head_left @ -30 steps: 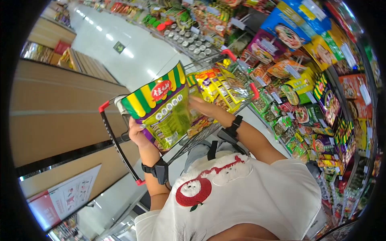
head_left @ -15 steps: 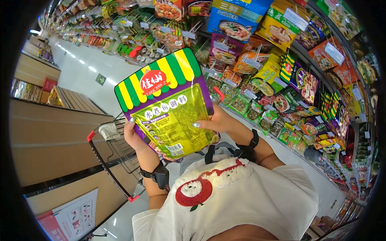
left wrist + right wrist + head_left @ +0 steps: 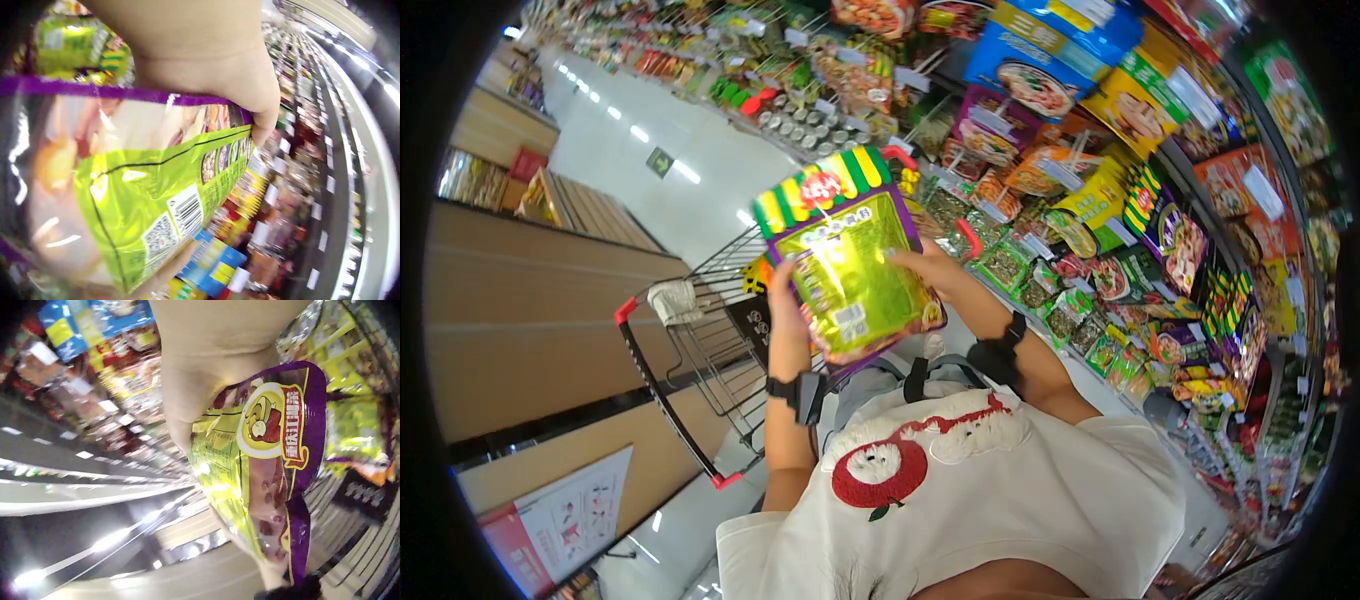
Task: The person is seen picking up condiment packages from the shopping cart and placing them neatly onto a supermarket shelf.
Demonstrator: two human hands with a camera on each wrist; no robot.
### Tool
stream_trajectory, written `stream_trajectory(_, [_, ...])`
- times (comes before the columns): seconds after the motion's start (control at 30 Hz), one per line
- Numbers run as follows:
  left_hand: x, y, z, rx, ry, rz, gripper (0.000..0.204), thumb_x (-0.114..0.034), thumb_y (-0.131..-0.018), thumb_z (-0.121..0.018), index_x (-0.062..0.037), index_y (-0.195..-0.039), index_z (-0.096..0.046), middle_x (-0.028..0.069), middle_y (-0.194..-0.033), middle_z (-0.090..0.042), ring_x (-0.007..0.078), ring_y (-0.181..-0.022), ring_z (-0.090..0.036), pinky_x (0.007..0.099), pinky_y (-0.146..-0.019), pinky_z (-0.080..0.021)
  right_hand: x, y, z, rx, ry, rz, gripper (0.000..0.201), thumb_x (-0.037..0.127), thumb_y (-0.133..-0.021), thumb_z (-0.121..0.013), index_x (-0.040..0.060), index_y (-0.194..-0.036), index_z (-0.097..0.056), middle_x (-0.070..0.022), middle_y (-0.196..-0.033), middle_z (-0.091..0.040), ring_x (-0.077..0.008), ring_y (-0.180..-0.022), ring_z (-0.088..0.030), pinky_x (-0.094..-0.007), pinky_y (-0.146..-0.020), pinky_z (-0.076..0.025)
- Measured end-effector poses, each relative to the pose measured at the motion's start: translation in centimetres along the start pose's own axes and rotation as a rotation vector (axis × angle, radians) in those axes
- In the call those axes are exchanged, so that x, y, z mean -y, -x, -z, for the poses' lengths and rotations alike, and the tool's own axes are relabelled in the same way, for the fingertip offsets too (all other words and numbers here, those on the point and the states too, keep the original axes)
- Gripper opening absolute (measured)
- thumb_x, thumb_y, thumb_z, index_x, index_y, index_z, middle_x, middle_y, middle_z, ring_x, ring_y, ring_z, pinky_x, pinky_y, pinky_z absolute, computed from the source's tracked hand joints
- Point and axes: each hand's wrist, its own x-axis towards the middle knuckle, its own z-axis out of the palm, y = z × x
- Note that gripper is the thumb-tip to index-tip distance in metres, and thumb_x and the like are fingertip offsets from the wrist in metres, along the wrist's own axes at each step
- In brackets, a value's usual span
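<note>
A green and purple seasoning pouch (image 3: 855, 265) with a green-and-yellow striped top is held upright before the chest, its printed back facing up at the head camera. My left hand (image 3: 790, 315) grips its left edge. On the opposite edge, my right hand (image 3: 932, 272) holds it with the thumb laid over the back panel. Up close in the left wrist view, the barcode (image 3: 187, 212) shows near the pouch's bottom, below the left hand (image 3: 212, 81). The right wrist view shows the right hand (image 3: 194, 387) over the pouch's side, beside a round cartoon logo (image 3: 264, 422).
Behind the pouch stands a wire shopping cart (image 3: 710, 340) with a red-ended handle (image 3: 665, 400); other packets (image 3: 356, 425) lie in it. Shelves of hanging seasoning packets (image 3: 1090, 215) line the right side. An aisle floor (image 3: 615, 170) runs off at upper left, past wooden panels (image 3: 530, 320).
Both hands first brought the pouch up from over the cart and turned its back squarely to the head camera. Since then it has tipped and lowered slightly, still between both hands.
</note>
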Motion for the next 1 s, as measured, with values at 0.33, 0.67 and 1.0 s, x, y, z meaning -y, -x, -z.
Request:
stream_trajectory(0.33, [9.2, -3.1, 18.1, 0.073, -0.581, 0.261, 0.040, -0.011, -0.079, -0.052, -0.0039, -0.117, -0.044, 0.0067, -0.098, -0.056, 0.0152, -0.084, -0.055, 0.0264, -0.070, -0.046, -19.0, -9.6, 4.3, -0.258, 0.816, -0.064, 0.044, 0.018, -0.077, -0.061, 0.0004, -0.115, -0.045, -0.0099, -0.094, -0.060, -0.0172, -0.080, -0.059, -0.0284, -0.069, -0.047])
stream_trajectory(0.67, [7.7, -8.1, 21.3, -0.172, -0.775, 0.402, 0.055, -0.018, -0.076, -0.056, 0.0022, -0.123, -0.034, 0.0138, -0.104, -0.050, 0.0214, -0.088, -0.054, 0.0339, -0.071, -0.045, -18.7, -15.4, 0.9, -0.346, 0.986, -0.412, 0.051, 0.033, -0.076, -0.058, 0.0037, -0.115, -0.043, -0.0118, -0.088, -0.058, -0.0203, -0.072, -0.057, -0.0299, -0.063, -0.045])
stream_trajectory(1.0, [8.7, -5.8, 10.9, -0.358, -0.879, 0.055, 0.072, -0.021, -0.070, -0.060, 0.0011, -0.129, -0.027, 0.0197, -0.128, -0.034, 0.0290, -0.116, -0.036, 0.0365, -0.092, -0.032, -22.0, -6.2, 7.8, -0.433, 0.538, 0.187, 0.017, 0.011, -0.080, -0.055, 0.0025, -0.095, -0.056, -0.0054, -0.084, -0.060, -0.0138, -0.071, -0.058, -0.0262, -0.067, -0.047])
